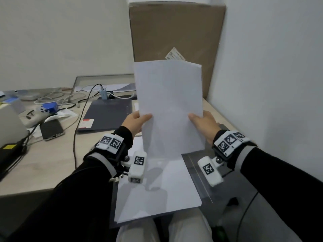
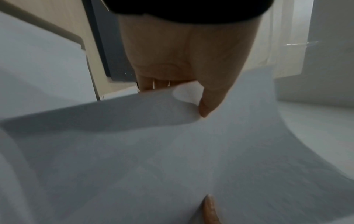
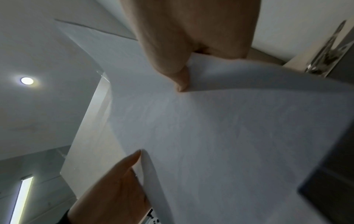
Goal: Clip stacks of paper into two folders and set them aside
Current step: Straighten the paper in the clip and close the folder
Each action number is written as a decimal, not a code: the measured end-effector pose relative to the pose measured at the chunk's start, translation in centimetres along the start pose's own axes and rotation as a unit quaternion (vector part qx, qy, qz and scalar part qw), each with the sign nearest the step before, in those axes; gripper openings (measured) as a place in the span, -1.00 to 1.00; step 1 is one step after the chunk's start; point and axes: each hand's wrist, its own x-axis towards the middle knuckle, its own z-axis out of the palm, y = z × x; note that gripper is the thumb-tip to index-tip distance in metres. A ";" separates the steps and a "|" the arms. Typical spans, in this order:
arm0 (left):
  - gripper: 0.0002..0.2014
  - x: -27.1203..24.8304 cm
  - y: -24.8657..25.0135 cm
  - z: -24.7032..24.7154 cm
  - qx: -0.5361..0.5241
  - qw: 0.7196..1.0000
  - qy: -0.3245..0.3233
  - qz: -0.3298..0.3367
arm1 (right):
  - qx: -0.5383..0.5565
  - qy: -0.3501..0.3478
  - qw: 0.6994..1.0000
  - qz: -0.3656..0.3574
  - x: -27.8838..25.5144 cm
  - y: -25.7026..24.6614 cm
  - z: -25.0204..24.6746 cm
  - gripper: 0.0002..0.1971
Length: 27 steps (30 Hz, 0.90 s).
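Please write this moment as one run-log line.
left hand: grips paper stack | right hand: grips same stack | stack: upright above open folder | clipped: not yet

Your head view is evenly lit and fairly sharp, with wide-angle bending at the edges. The raised paper stack casts soft shadows on the sheets below. Your right wrist view shows a glaring ceiling lamp. Both wrist views are dim, blurred and strongly distorted.
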 end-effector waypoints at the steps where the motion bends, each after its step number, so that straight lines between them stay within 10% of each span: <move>1: -0.69 0.0 -0.1 0.5 0.026 1.000 -0.001 -0.002 | -0.017 0.016 1.000 0.009 -0.2 0.2 -1.1 -0.70; 8: -0.61 -0.4 -3.1 7.8 0.315 0.942 -0.114 -0.015 | -0.073 0.093 0.982 0.148 -3.0 4.3 -10.5 -0.64; 18: -0.29 -1.9 -5.6 12.4 0.613 0.718 -0.324 -0.067 | -0.055 0.112 0.966 0.228 -6.0 9.3 -16.4 -0.54; 27: -0.46 -4.0 -5.7 7.2 0.406 0.837 -0.334 -0.152 | -0.029 0.051 0.972 0.226 -7.7 7.8 -14.8 -0.49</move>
